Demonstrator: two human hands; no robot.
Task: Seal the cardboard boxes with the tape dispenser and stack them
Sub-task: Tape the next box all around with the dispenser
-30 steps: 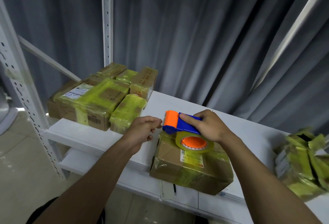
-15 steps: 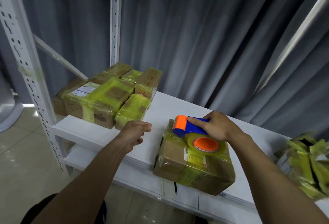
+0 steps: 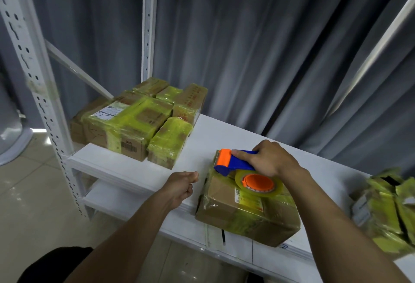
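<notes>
Yellow-taped boxes (image 3: 134,123) left, parcels (image 3: 388,210) right, curtain (image 3: 269,46) behind tape dispenser (image 3: 233,163)

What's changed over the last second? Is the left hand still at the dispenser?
The left hand has pulled back from the orange roller of the tape dispenser and now hovers left of the cardboard box, over the white table, fingers curled, holding nothing. Unchanged: the right hand grips the dispenser on top of the box.
</notes>
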